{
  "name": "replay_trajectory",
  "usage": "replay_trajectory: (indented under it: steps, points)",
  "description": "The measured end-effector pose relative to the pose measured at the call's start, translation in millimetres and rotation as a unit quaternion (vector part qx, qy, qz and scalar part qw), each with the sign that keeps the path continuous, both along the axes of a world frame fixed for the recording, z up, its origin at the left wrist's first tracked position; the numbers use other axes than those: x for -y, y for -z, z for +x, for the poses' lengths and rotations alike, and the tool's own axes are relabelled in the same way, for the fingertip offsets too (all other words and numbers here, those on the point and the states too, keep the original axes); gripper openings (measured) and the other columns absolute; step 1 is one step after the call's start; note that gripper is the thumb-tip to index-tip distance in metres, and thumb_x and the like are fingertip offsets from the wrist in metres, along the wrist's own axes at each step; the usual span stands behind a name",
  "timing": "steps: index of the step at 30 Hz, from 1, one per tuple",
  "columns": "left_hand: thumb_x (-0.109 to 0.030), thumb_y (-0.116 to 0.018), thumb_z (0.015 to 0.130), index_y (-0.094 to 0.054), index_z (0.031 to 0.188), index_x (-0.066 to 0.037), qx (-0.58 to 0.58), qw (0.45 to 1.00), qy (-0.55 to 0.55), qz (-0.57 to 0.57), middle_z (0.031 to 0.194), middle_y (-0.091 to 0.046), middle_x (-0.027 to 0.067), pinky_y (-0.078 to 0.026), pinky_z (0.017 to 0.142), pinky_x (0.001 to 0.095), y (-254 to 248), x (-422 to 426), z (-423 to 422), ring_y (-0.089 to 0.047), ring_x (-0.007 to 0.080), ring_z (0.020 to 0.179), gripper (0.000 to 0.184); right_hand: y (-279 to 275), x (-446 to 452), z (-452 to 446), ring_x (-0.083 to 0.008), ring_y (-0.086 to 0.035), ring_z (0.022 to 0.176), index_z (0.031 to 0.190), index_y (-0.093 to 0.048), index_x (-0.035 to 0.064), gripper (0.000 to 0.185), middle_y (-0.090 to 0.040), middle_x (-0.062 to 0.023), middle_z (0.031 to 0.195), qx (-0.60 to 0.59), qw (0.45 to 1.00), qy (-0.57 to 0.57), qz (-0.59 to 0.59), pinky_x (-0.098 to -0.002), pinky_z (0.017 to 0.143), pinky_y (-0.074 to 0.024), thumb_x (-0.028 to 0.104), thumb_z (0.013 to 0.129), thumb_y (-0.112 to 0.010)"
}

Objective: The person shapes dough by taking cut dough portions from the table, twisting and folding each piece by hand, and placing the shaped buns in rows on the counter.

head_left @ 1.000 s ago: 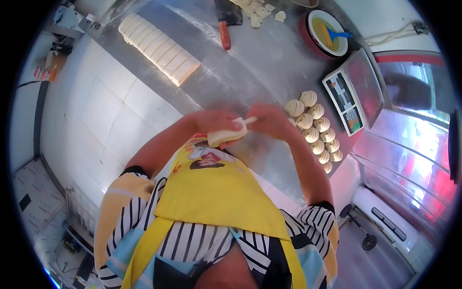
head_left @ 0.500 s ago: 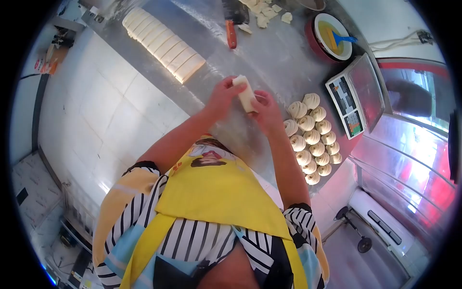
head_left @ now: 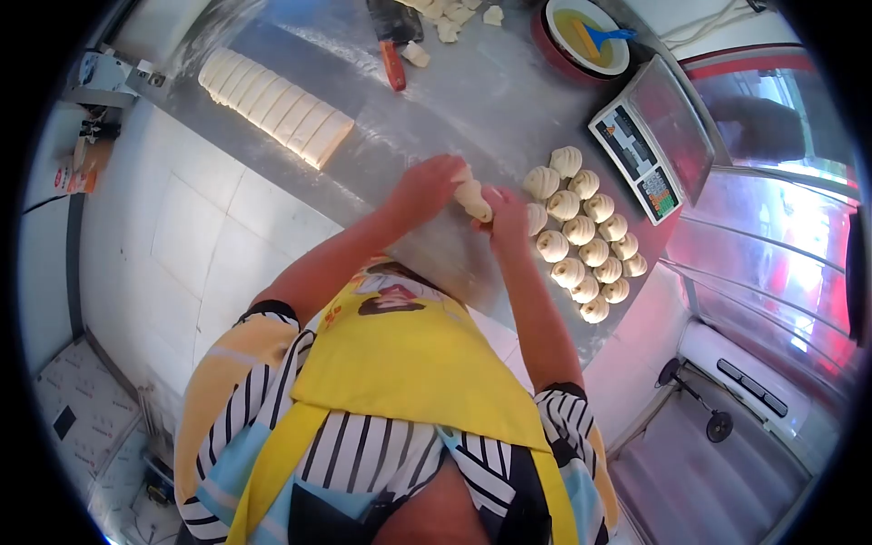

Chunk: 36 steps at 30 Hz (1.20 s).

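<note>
The fingers of the left hand (head_left: 425,189) and right hand (head_left: 509,221) grip opposite ends of a dough piece (head_left: 471,196) just left of the coiled buns (head_left: 579,230), apparently for even support. Well left of these buns, the sliced dough log (head_left: 275,107) lies presumably within reach.

Left hand (head_left: 430,184) near right hand (head_left: 509,218), both curled

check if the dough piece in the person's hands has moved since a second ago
Yes. Judged against the scale, the dough piece has shifted rightward in the view and is now closer to it.
</note>
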<state>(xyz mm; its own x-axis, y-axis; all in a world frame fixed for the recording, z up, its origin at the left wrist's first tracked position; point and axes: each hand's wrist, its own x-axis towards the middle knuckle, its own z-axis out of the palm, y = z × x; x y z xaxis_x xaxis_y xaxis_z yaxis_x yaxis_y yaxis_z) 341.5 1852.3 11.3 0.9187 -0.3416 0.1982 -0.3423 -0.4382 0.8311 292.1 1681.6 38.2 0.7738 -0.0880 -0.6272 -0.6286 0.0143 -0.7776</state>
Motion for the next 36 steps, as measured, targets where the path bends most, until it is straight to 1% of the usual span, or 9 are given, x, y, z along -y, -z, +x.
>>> replay_trajectory:
  steps: [1,7,13,16,19,22,28,31,36]
  points:
    - [-0.016,-0.06,0.082,-0.057,0.105,-0.005,0.159,0.987,0.007,0.027,0.081,-0.064,0.0121,-0.049,0.062,0.0293,9.8,1.8,-3.5,-0.063,0.02,0.07,0.025,7.6,0.7,-1.9,-0.0212,-0.058,0.077,0.11,-0.054,0.0075,0.036,-0.059,-0.0079,0.088,-0.08,0.98,0.102,0.151,-0.0299,0.068,-0.0478,0.008,0.075,-0.067]
    - [-0.013,-0.063,0.076,-0.059,0.101,0.0,-0.344,0.932,0.0,-0.116,0.086,-0.063,0.0174,-0.048,0.069,0.0345,-1.7,-4.8,6.1,-0.062,0.0265,0.074,0.028,-26.8,1.0,-17.7,-0.009,-0.051,0.06,0.106,-0.056,0.0075,0.029,-0.056,-0.0021,0.074,0.223,0.951,-0.192,-0.092,-0.0241,0.059,-0.0452,0.008,0.078,-0.064]
    - [-0.009,-0.058,0.078,-0.061,0.093,-0.003,-0.192,0.972,0.125,0.053,0.089,-0.061,0.0146,-0.046,0.073,0.0341,0.4,11.5,-26.5,-0.059,0.0297,0.083,0.017,-26.8,6.6,6.3,-0.0075,-0.053,0.061,0.096,-0.059,0.0025,0.018,-0.057,-0.0004,0.072,0.13,0.983,-0.065,-0.112,-0.0235,0.056,-0.0449,0.01,0.08,-0.064]
    - [-0.005,-0.06,0.073,-0.06,0.088,-0.003,-0.019,0.989,0.148,-0.017,0.093,-0.055,0.0112,-0.046,0.069,0.0299,13.4,8.1,-35.4,-0.056,0.0245,0.077,0.015,11.0,7.9,4.7,-0.0097,-0.057,0.062,0.093,-0.058,0.003,0.016,-0.059,-0.0011,0.074,-0.011,0.996,0.052,0.068,-0.0239,0.055,-0.0469,0.016,0.084,-0.062]
    - [-0.003,-0.059,0.075,-0.06,0.089,-0.003,-0.115,0.986,0.103,-0.067,0.095,-0.05,0.0093,-0.046,0.069,0.029,8.6,3.8,-39.8,-0.053,0.0189,0.079,0.014,43.4,4.5,-6.6,-0.013,-0.061,0.067,0.092,-0.058,0.0054,0.017,-0.061,-0.0022,0.079,-0.087,0.958,0.123,0.244,-0.0262,0.055,-0.0495,0.022,0.087,-0.059]
    - [-0.002,-0.06,0.077,-0.059,0.092,-0.001,-0.166,0.965,0.04,-0.198,0.095,-0.053,0.0062,-0.045,0.065,0.0257,29.6,7.3,-40.8,-0.051,0.0118,0.077,0.015,55.6,5.8,-11.9,-0.0143,-0.061,0.069,0.096,-0.058,0.0064,0.021,-0.061,-0.0039,0.084,-0.091,0.964,0.07,0.239,-0.029,0.057,-0.0513,0.026,0.091,-0.051]
    - [-0.008,-0.061,0.08,-0.057,0.096,-0.001,-0.316,0.933,0.121,-0.123,0.078,-0.059,0.0025,-0.042,0.056,0.0233,35.8,2.8,-29.3,-0.052,0.0079,0.064,0.018,27.8,-0.5,-23.9,-0.0148,-0.058,0.065,0.1,-0.058,0.006,0.035,-0.059,-0.0059,0.083,-0.178,0.98,0.004,0.09,-0.0288,0.058,-0.0525,0.036,0.094,-0.041]
    - [-0.009,-0.06,0.081,-0.057,0.095,-0.002,-0.329,0.935,0.107,-0.074,0.066,-0.056,0.0017,-0.042,0.051,0.0255,53.8,3.4,-29.6,-0.051,0.0082,0.055,0.016,50.2,5.0,-33.2,-0.0139,-0.058,0.066,0.104,-0.056,0.0056,0.033,-0.059,-0.006,0.081,-0.121,0.965,0.066,0.224,-0.0276,0.057,-0.0514,0.035,0.094,-0.045]
    - [-0.008,-0.058,0.08,-0.053,0.095,-0.004,-0.344,0.934,0.087,-0.035,0.062,-0.055,0.0055,-0.042,0.048,0.0282,73.3,3.2,-38.1,-0.052,0.0108,0.051,0.017,74.2,9.9,-44.3,-0.013,-0.056,0.058,0.103,-0.051,0.003,0.023,-0.058,-0.0063,0.077,-0.035,0.993,-0.069,0.086,-0.0264,0.05,-0.0486,0.02,0.088,-0.055]
